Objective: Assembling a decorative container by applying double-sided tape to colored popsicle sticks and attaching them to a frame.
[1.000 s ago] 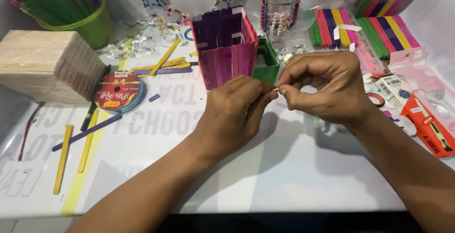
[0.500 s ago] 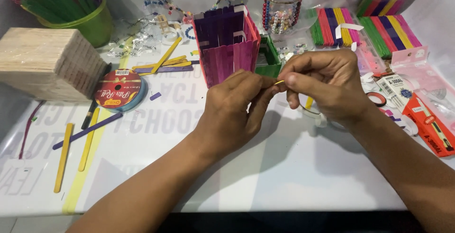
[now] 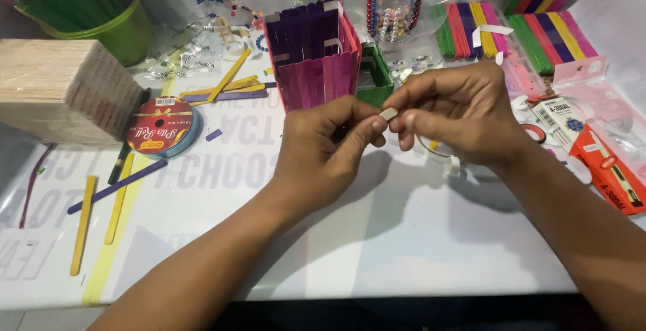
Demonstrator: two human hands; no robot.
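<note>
My left hand [image 3: 323, 153] and my right hand [image 3: 461, 112] meet above the white table, fingertips pinched together on a small whitish piece of tape [image 3: 388, 113]. Just behind the hands stands an open box made of pink and purple craft sticks [image 3: 313, 55]. A green stick piece [image 3: 373, 75] lies against its right side. A clear tape roll [image 3: 437, 157] lies on the table under my right hand, partly hidden.
A block of plain wooden sticks [image 3: 60, 92] and a blue ribbon spool [image 3: 161, 129] lie at left, with loose coloured sticks [image 3: 118, 200] nearby. A green cup of sticks [image 3: 87, 8] stands back left. Coloured stick bundles [image 3: 511, 28], a beaded jar [image 3: 393, 1] and red packets [image 3: 605, 169] fill the right.
Both hands have drifted slightly right and nearer the camera, still pinching the small tape piece between them. Nothing on the table has moved.
</note>
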